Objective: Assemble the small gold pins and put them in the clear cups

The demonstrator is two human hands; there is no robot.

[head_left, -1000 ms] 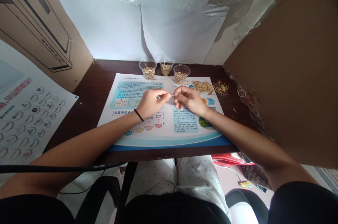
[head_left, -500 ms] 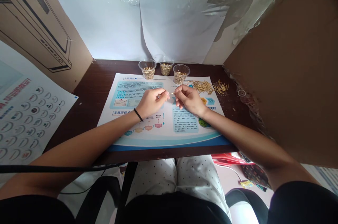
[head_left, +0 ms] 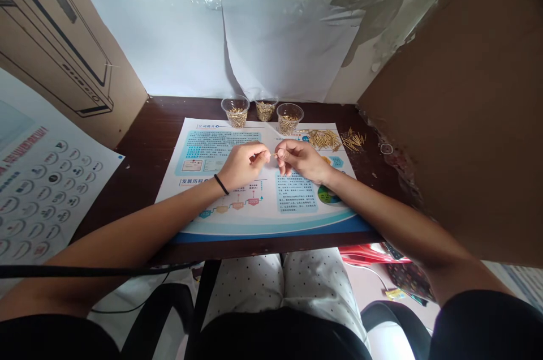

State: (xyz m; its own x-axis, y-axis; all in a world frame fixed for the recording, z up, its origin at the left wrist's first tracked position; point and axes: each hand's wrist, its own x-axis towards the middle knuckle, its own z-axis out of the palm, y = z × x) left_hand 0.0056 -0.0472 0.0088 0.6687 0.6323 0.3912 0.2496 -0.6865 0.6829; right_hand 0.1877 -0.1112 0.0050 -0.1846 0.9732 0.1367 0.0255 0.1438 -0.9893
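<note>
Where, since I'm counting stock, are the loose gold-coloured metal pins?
In the head view, the pins lie right of the rightmost clear plastic cup, across the printed sheet's far corner.

- Behind the top edge of the blue-and-white printed paper sheet, three clear plastic cups stand in the way of a hand.
- Right of this sheet's top edge, loose brass pins lie across the path.
- Further right of the sheet, a tall brown cardboard panel closes the way.
- Over the sheet's lower middle, a hand can pass between the bare left forearm and the bare right forearm.
</note>
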